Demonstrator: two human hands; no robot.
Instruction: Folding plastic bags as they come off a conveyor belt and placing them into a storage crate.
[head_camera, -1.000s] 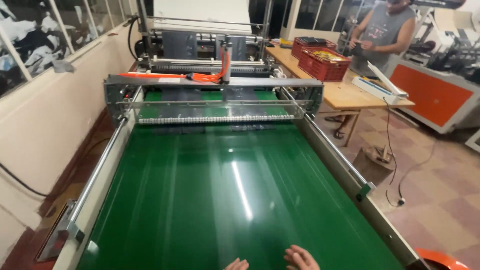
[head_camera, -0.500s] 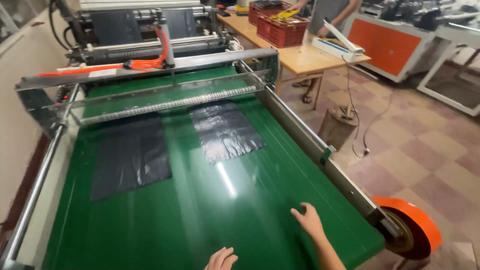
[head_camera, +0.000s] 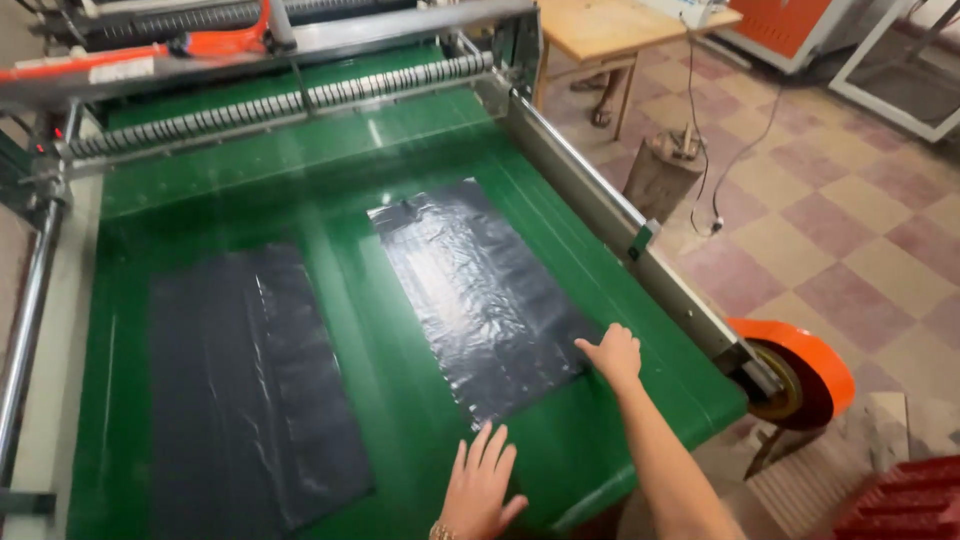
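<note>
R hand (head_camera: 612, 355) flat, fingers together, pressing near-right corner of the black bag (head_camera: 480, 295) on the green belt (head_camera: 400, 140) — prob. to pin it. L hand (head_camera: 480, 485) spread on belt, just near of the bag. 2nd bag (head_camera: 250, 390) lies far left, untouched.

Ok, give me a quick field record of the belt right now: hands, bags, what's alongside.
Right hand: open, fingers flat on the near right edge of the right black plastic bag
Left hand: open, palm down on the green conveyor belt, just short of that bag
Left black plastic bag: flat on the belt, untouched
Belt end: orange roller guard at the right corner
Floor: wooden stump beside the machine
</note>
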